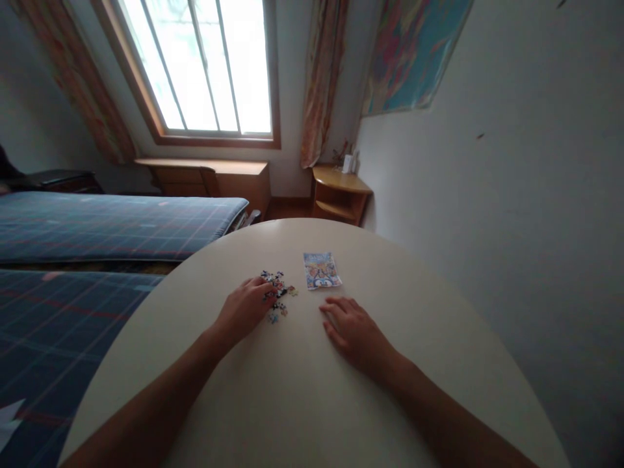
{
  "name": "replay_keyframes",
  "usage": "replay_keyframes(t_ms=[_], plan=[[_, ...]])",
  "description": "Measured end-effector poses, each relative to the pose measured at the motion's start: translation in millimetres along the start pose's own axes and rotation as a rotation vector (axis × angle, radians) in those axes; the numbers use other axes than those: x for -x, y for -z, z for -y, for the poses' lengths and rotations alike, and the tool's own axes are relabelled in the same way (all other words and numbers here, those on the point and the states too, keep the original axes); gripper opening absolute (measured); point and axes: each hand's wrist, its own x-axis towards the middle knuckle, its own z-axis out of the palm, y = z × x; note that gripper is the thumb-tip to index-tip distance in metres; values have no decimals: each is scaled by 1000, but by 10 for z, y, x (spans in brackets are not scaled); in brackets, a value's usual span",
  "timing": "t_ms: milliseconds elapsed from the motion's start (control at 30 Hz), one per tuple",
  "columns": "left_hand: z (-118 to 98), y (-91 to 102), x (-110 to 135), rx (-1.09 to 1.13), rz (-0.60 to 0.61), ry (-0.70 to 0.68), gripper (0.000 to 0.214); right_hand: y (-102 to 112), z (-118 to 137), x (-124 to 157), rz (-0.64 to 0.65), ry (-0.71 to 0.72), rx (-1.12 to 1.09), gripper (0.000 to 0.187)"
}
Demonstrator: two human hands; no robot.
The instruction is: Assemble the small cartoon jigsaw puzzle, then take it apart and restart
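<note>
A small loose heap of jigsaw puzzle pieces (279, 292) lies on the round cream table (312, 403). My left hand (246, 304) rests palm down at the heap's left side, its fingers stretched out over some of the pieces. Whatever is under those fingertips is hidden. To the right, my right hand (353, 328) lies on the bare tabletop with its fingers apart and nothing in them. Just beyond it is a small rectangular picture sheet (322, 271), mostly blue with a colourful cartoon print, lying flat.
Plaid-covered beds (112, 224) stand to the left of the table. A white wall (511, 214) runs along the right. Farther back are a wooden desk (244, 168) under the window and a corner shelf (341, 179) holding small items.
</note>
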Motion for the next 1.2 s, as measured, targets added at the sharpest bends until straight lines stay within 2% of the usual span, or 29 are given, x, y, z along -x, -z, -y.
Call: replay_keyframes(t_ms=[200,433,567,733,900,1000,1200], plan=[[-51,14,-2,-25,-38,-11,18,2,-5,-2,8,-2,5,30],[-87,-7,-4,-60,-144,-27,22,-6,-3,-1,-3,-2,-7,30],[-233,-59,39,-13,-169,-166,20,-25,10,-13,-41,-17,-50,26],[-424,-207,89,59,-75,-371,17,-72,67,-36,-54,-20,-114,31],[-403,-246,73,93,-20,-444,17,-69,116,-28,-42,10,-100,29],[-315,-135,72,43,-29,-391,15,-37,127,-12,-14,6,-39,29],[-60,146,102,-79,5,-28,19,-1,122,14,2,-86,58,39]])
